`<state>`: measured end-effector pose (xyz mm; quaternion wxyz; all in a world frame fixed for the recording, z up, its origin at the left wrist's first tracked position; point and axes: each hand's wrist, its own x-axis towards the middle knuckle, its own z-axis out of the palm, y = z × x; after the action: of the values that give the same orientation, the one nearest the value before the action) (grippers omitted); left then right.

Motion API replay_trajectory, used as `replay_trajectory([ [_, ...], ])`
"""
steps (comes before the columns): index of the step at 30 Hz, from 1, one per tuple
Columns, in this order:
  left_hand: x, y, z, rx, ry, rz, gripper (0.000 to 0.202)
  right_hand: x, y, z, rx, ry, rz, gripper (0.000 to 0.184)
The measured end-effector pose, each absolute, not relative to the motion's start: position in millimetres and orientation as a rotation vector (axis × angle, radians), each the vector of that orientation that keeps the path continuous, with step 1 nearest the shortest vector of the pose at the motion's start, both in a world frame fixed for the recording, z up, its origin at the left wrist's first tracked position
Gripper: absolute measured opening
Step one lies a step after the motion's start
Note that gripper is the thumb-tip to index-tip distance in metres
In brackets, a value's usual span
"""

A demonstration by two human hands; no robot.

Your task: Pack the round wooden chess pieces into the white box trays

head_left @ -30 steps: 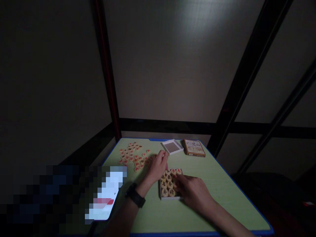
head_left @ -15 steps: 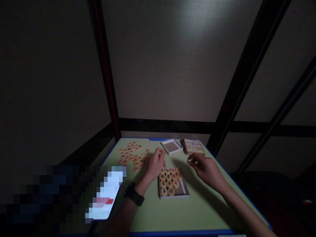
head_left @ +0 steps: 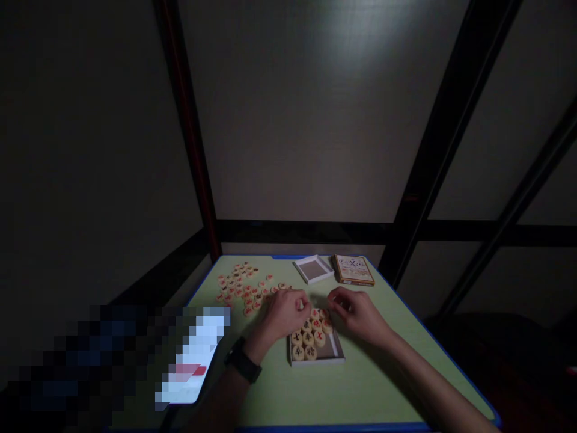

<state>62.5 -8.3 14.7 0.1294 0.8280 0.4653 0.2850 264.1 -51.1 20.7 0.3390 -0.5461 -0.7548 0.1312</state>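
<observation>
While the dim wall (head_left: 297,138) looms behind the table (head_left: 396,385), the person's two hands face each other over the far side of a shallow box (head_left: 329,353) near the middle of the green top. The left hand (head_left: 288,310) is curled, its fingers bent in toward the thumb, above the box's far left corner; I cannot tell whether anything is tucked inside it. The right hand (head_left: 358,311) is at the far right corner, thumb and bent fingertips drawn close, and whether they pinch a piece I cannot make out either. Inside the box, round game pieces (head_left: 308,338) lie flat in rows, some marked in black, others in red, with bare floor showing at the near right. To the left of the hands, loose pieces (head_left: 247,294) are scattered toward the table's far left corner, their marks mostly red. Beyond the hands sits a white tray (head_left: 312,269) with a grey floor, and just to its right a printed box (head_left: 354,269). A dark watch (head_left: 244,362) circles the left wrist, and left of it there is a bright, blurred-out screen (head_left: 198,355).
</observation>
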Motion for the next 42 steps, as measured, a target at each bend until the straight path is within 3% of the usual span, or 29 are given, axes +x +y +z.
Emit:
replay_trajectory([
  [10, 62.2, -16.4, 25.9, 2.571, 1.578, 0.557, 0.025, 263.9, -41.6, 16.5, -1.457, -1.903, 0.321, 0.024],
  [14, 48.0, -13.6, 36.4, 2.524, 1.881, 0.424, 0.030, 259.7, -29.2, 22.6, -1.501, -2.067, 0.338, 0.037],
  [17, 30.8, -13.7, 40.5, 2.472, 2.024, 0.323, 0.028, 255.7, -11.4, 28.9, -1.485, -2.209, 0.300, 0.035],
  [21, 16.3, -19.4, 33.1, 2.366, 2.069, 0.236, 0.027, 245.0, 20.7, 32.8, -1.446, -2.362, 0.359, 0.033],
  [26, 18.1, -26.5, 24.1, 2.336, 2.026, 0.253, 0.028, 214.6, 49.6, 28.4, -1.349, -2.571, 0.430, 0.048],
  [34, 22.4, -20.7, 14.7, 2.276, 1.955, 0.313, 0.024, 185.0, 66.6, 23.4, -1.330, -2.643, 0.525, 0.023],
  [42, 27.8, -29.6, 12.1, 2.315, 1.906, 0.330, 0.033, 183.6, 69.6, 20.1, -1.268, -2.593, 0.660, 0.053],
])
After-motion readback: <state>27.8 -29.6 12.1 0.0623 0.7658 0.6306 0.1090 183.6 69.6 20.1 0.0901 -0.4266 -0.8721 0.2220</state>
